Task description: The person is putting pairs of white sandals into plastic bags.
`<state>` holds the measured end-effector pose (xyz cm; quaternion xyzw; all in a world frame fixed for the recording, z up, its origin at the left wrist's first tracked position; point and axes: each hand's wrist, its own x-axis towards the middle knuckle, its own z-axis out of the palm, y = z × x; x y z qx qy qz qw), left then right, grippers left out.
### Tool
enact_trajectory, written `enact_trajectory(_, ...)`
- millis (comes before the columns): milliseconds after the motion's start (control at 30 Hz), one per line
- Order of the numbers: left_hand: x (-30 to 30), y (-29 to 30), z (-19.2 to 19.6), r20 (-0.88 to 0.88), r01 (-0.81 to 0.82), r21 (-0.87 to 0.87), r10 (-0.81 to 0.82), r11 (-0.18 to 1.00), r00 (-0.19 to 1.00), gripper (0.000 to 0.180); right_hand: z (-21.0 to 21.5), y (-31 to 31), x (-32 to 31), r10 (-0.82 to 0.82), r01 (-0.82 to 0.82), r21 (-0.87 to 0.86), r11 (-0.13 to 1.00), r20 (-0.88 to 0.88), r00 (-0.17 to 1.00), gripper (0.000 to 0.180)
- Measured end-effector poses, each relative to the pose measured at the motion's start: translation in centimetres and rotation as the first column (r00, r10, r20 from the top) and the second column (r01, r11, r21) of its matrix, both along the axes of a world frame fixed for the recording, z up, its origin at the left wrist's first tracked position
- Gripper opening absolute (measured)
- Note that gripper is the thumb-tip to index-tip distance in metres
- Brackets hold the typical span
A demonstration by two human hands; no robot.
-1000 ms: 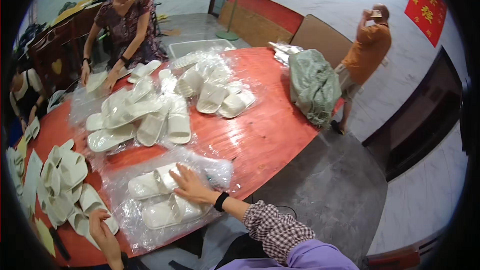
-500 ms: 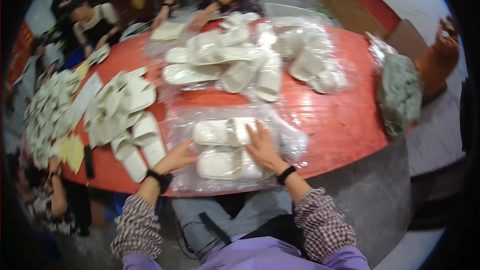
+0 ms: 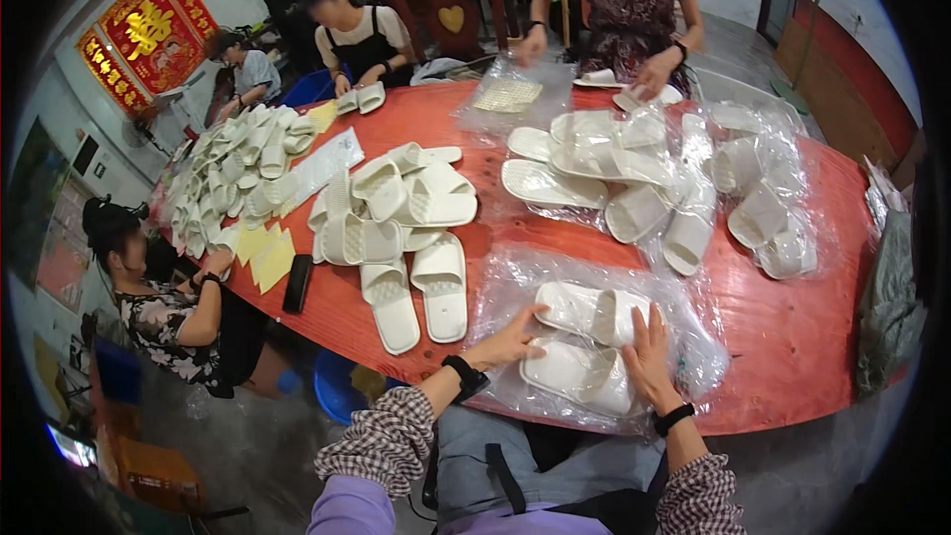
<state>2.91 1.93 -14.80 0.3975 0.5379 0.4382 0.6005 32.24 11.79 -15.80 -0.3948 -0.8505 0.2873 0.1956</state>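
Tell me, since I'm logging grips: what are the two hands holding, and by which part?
Nothing is lifted. The left hand and right hand rest flat on the bagged white slippers, pressing their top side.

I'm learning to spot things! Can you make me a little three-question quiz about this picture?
1. True or false: the left hand rests on the clear plastic bag holding white foam slippers.
2. What colour is the round table?
3. Which does the right hand touch? A the bagged slippers, B the yellow paper sheets, C the black flat case.

Key: 1 true; 2 red; 3 A.
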Motion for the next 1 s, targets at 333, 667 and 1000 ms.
enact_trajectory(333, 0.5, 0.6, 0.6, 0.171, 0.161, 0.045, -0.167, 0.986, 0.971, 0.074, -0.9, 0.3, 0.5, -0.028, 0.03, -0.063, 0.998, 0.034, 0.999, 0.073)
enact_trajectory(667, -11.2, -9.0, 4.7, -0.103, -0.416, 0.078, 0.422, 0.906, 0.901, 0.053, -0.7, 0.0, -0.3, 0.057, -0.079, 0.054, 0.995, 0.335, 0.941, 0.1)
enact_trajectory(1000, -25.1, -13.8, 13.8, 0.139, -0.782, 0.335, 0.793, 0.526, 0.593, 0.052, 0.8, -0.6, -0.3, 0.054, -0.076, 0.034, 0.997, 0.441, 0.896, 0.104)
